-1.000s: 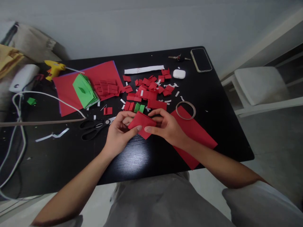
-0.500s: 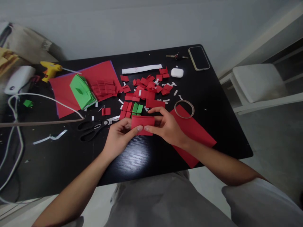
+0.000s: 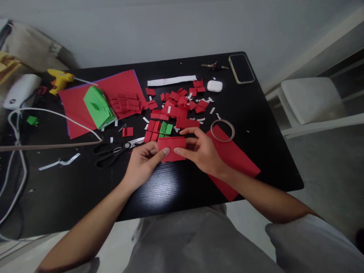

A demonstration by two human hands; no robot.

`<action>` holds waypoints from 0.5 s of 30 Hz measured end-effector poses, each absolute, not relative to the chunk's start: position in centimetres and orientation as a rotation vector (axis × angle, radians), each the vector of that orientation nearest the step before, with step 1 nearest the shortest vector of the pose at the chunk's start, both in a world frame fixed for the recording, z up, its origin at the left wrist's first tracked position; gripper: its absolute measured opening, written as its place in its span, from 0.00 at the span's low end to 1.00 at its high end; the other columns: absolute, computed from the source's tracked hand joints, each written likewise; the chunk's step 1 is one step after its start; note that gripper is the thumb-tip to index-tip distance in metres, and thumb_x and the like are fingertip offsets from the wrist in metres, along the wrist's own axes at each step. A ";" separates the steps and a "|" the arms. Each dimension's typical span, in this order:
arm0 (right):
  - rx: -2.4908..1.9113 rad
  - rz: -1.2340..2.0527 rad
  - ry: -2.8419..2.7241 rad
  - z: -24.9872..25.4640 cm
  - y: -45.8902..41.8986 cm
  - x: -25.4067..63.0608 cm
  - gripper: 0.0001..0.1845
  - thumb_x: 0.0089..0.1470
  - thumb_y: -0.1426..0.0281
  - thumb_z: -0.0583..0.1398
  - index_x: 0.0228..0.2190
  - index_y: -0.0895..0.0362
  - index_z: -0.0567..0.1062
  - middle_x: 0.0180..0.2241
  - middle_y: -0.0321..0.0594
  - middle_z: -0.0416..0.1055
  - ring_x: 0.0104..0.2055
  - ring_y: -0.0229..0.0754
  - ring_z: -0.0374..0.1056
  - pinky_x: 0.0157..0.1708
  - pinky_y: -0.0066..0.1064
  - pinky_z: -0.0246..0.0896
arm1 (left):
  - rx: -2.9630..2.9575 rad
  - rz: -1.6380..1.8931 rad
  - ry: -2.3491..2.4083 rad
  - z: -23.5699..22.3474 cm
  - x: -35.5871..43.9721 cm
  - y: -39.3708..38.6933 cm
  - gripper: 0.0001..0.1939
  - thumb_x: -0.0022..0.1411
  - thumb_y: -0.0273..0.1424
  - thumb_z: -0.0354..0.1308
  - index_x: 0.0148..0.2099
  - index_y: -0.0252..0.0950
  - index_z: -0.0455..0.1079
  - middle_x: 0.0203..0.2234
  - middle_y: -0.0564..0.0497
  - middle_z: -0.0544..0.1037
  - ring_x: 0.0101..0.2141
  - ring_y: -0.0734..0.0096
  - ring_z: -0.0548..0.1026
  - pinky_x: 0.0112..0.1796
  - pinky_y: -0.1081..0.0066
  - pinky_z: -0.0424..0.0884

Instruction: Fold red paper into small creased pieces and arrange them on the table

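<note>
A folded piece of red paper (image 3: 172, 147) is held level above the near part of the black table. My left hand (image 3: 143, 161) pinches its left end, thumb on the front face. At the right end, my right hand (image 3: 203, 153) grips it the same way, thumb in front and fingers behind. Just beyond the paper lie small folded red pieces (image 3: 152, 127) and a folded green piece (image 3: 165, 129). The blades of the black-handled scissors (image 3: 115, 151) reach close to my left hand. A red sheet (image 3: 231, 167) lies partly beneath my right forearm.
A roll of tape (image 3: 222, 131) rests on the red sheet. Further back are an earbud case (image 3: 214, 86), a phone (image 3: 241, 69) and a white paper strip (image 3: 171, 80). At left stand a yellow glue gun (image 3: 60, 80), a green paper stack (image 3: 98, 108) and loose cables (image 3: 51, 146).
Both hands keep hold of the folded red paper, which has shifted very little. My left thumb has slid slightly left on it. The view has moved slightly.
</note>
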State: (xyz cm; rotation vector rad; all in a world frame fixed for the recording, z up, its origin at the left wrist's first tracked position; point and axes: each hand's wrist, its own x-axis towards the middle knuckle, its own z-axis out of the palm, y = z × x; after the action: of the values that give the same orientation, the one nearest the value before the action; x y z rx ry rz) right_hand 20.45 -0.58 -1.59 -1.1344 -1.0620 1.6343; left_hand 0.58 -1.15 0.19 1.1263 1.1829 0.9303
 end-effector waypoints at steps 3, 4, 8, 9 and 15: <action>-1.135 1.615 -1.076 -1.7 -0.6 20.4 0.30 0.46 0.61 0.77 0.46 0.51 0.70 0.37 0.36 0.81 0.40 0.44 0.80 0.45 0.38 0.77 | 1.143 0.942 1.196 0.0 0.7 -1.3 0.19 0.53 0.41 0.77 0.26 0.36 0.73 0.19 0.56 0.74 0.21 0.77 0.66 0.25 0.75 0.65; -1.135 1.606 -1.084 -1.7 -0.7 20.4 0.30 0.47 0.61 0.77 0.45 0.51 0.70 0.37 0.36 0.81 0.40 0.44 0.80 0.45 0.38 0.77 | 1.144 0.944 1.201 0.0 0.8 -1.3 0.18 0.53 0.41 0.77 0.27 0.35 0.74 0.19 0.56 0.74 0.21 0.77 0.66 0.26 0.75 0.64; -1.140 1.605 -1.095 -1.7 -0.7 20.3 0.30 0.47 0.60 0.76 0.46 0.51 0.69 0.37 0.37 0.81 0.40 0.46 0.80 0.46 0.40 0.77 | 1.120 0.955 1.192 -0.2 1.0 -1.5 0.18 0.54 0.43 0.76 0.30 0.35 0.76 0.21 0.55 0.76 0.24 0.74 0.70 0.28 0.74 0.68; -1.140 1.612 -1.088 -1.6 -0.7 20.3 0.31 0.47 0.60 0.76 0.46 0.51 0.68 0.37 0.37 0.80 0.40 0.46 0.80 0.46 0.41 0.77 | 1.116 0.957 1.191 -0.2 1.0 -1.5 0.18 0.54 0.43 0.76 0.30 0.35 0.76 0.22 0.54 0.77 0.24 0.74 0.70 0.28 0.74 0.68; -1.087 1.588 -1.072 -1.4 -1.1 20.2 0.30 0.51 0.61 0.74 0.47 0.47 0.63 0.36 0.33 0.79 0.38 0.44 0.79 0.42 0.39 0.76 | 1.105 0.908 1.161 -0.6 0.3 -1.4 0.15 0.58 0.43 0.74 0.33 0.36 0.79 0.26 0.52 0.81 0.27 0.72 0.74 0.32 0.73 0.71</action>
State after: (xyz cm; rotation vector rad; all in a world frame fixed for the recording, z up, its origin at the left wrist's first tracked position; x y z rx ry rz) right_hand 20.17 -1.05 -1.43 -1.0867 -1.0723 1.5882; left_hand 0.31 -1.41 -0.64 1.1051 1.1606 0.9079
